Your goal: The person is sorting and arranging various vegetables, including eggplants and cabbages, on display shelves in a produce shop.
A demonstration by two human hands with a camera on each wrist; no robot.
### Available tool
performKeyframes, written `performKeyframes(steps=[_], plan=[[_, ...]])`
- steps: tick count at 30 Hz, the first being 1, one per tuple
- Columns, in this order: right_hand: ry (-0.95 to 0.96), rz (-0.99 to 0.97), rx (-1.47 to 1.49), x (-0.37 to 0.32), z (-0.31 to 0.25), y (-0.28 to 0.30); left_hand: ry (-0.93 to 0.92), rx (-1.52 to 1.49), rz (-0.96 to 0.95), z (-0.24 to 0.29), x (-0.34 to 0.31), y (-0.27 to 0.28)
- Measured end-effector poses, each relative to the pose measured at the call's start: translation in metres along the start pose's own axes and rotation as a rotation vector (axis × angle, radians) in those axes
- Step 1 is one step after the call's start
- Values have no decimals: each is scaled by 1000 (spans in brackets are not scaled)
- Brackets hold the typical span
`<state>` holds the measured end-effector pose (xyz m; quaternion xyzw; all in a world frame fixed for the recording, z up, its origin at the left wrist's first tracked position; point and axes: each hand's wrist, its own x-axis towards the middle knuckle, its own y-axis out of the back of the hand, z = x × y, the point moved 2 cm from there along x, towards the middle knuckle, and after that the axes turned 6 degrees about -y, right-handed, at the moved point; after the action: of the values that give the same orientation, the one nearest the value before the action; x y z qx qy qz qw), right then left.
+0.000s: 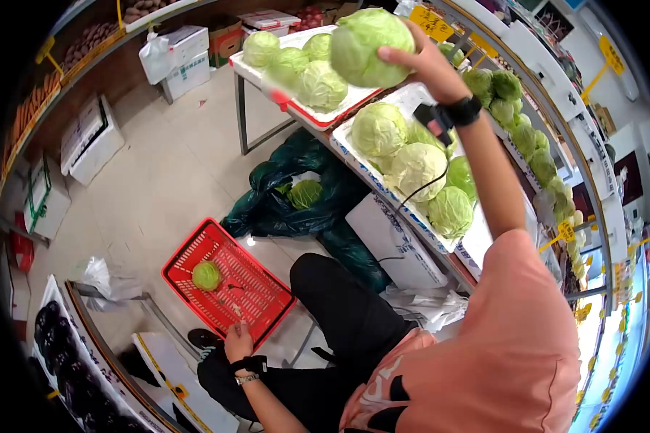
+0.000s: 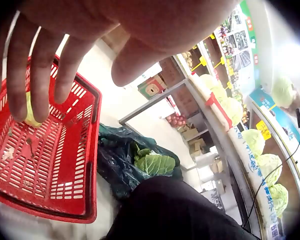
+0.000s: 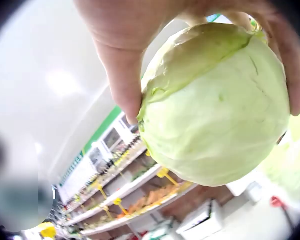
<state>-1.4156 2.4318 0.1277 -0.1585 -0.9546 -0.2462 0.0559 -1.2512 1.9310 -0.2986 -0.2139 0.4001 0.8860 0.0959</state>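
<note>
Pink shirt [image 1: 477, 353] | right hand [image 1: 433, 70] gripping a pale cabbage [image 1: 365, 49], raised above cabbage trays [image 1: 318, 118] | left hand [image 1: 238, 342], fingers loosely extended, at the near end of red basket [image 1: 258, 290] | small cabbage [image 1: 206, 276] inside basket | white boxes [image 1: 94, 144] farther off

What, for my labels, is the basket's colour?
The basket is red; the head view shows it best.
</note>
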Motion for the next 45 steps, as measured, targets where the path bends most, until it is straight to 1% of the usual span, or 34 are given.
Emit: performKeyframes(steps=[1,4,6,8,9,11,17,18,21,22,23,24,25,26,27,28,29,31,33,34,35,37,40,41,42,43,44,45], plan=[[-14,48,-68,11,7,22,0,18,1,1,0,1],[-178,99,-311,45,40,68,36,18,-25,-3,3,0],[-232,157,-553,83,101,101,60,23,-48,-1,4,2],[-297,101,-620,111,157,121,67,54,-48,-7,8,-1],[-370,82,-722,130,194,134,68,53,-54,-9,8,-3],[-400,-5,-817,143,237,140,94,51,-65,-5,6,-2],[-404,-260,-999,139,285,127,151,47,-61,-12,14,-10],[-393,-298,-1018,132,281,124,148,57,-69,-11,16,-10],[-441,-458,-976,129,284,122,123,111,-64,-9,19,-12],[-508,-446,-897,121,276,123,116,77,-54,-9,19,-13],[-522,-458,-875,127,290,130,119,38,-38,-10,20,-15],[-448,-497,-882,131,295,131,123,109,-76,6,16,-7],[-385,-532,-890,146,327,142,139,97,-88,9,15,-5],[-360,-526,-1033,155,339,145,137,73,-83,5,16,-7],[-440,-587,-943,154,326,139,125,62,-81,0,17,-9],[-512,-557,-1055,136,265,116,157,76,-74,8,14,-5],[-408,-450,-1165,143,272,118,151,64,-59,0,16,-10],[-288,-330,-1209,149,250,111,114,46,-37,1,15,-9],[-97,-206,-1125,162,217,104,78,62,-24,8,9,-3],[37,-179,-1018,164,190,92,57,51,-29,6,7,-2],[169,-159,-899,161,151,74,42,40,-28,2,7,-2],[332,-228,-609,132,66,13,30,8,-40,1,5,2],[461,-462,-441,57,-52,-98,16,-46,23,4,-5,11],[501,-525,-404,27,-79,-137,7,-31,21,4,-7,15],[586,-609,-371,12,-93,-171,3,-50,20,0,-7,14],[669,-616,-353,-7,-106,-207,-3,-68,19,-5,-7,12],[698,-639,-279,-22,-109,-247,11,-56,36,-8,-10,12],[681,-675,-284,-36,-109,-287,-2,-69,47,-9,-13,14]])
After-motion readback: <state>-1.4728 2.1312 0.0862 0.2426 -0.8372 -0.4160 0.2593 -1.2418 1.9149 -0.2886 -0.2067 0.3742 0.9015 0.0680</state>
